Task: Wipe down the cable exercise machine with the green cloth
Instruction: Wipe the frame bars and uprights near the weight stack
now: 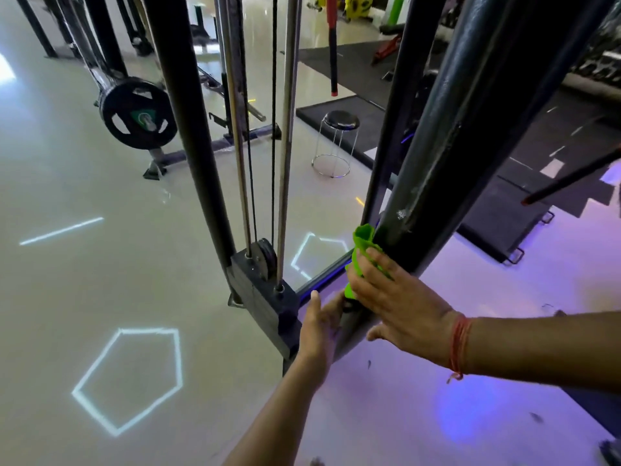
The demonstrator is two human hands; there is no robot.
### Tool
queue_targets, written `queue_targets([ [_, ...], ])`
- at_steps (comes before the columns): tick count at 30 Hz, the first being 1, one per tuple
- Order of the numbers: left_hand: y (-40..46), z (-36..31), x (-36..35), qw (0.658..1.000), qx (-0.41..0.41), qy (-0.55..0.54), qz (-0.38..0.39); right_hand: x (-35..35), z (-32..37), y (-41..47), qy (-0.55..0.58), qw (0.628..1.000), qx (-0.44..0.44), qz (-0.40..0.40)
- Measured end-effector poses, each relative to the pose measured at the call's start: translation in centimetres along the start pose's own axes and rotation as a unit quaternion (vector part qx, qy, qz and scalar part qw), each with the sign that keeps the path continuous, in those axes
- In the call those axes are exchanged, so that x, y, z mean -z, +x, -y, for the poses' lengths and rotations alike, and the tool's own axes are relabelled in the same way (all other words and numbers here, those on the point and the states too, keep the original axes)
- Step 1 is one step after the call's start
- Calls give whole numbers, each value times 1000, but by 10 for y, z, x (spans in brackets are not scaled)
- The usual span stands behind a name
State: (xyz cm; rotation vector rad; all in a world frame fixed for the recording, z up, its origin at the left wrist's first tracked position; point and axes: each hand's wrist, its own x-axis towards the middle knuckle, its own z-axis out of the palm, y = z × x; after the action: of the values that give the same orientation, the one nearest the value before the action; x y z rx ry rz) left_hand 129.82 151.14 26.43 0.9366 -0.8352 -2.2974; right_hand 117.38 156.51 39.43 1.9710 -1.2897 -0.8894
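The wiping is under way low on the machine: the green cloth [361,250] lies bunched against the foot of the thick black upright post [437,169], right of centre in the frame, just above the base rail [322,280]. The right hand [396,304] presses the cloth flat to the post with straight, spread fingers, so its grip is released rather than clenched; the forearm comes in from the right edge with a red thread at the wrist. The left hand [319,327] reaches up from the bottom of the frame and rests against the frame bar below the cloth, fingers straight, grasping nothing that shows. Next, probably, the cloth must slide along the post under steady pressure without slipping free.
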Motion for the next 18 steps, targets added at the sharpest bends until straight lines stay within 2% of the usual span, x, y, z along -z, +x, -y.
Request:
queue_targets([
  [2, -5, -6, -2, 1000, 7, 6, -9, 8, -10, -5, 8, 1000, -3, -23],
  [7, -18, -27, -11, 999, 4, 7, 45, 34, -43, -28, 41, 982, -120, -140],
  [9, -19, -39, -11, 998, 13, 12, 58, 37, -36, -30, 48, 978, -149, -140],
  [11, -24, -54, -15, 994, 7, 15, 107, 39, -24, -27, 57, 980, -159, -107],
  [13, -24, -68, -20, 990, 16, 4, 142, 50, -33, -24, 60, 975, -176, -121],
  [16, -28, -91, -27, 985, 33, 17, 169, 77, -69, -19, 41, 942, -273, -193],
  [18, -28, -101, -29, 982, 21, 32, 183, 81, -70, -15, 38, 917, -338, -209],
])
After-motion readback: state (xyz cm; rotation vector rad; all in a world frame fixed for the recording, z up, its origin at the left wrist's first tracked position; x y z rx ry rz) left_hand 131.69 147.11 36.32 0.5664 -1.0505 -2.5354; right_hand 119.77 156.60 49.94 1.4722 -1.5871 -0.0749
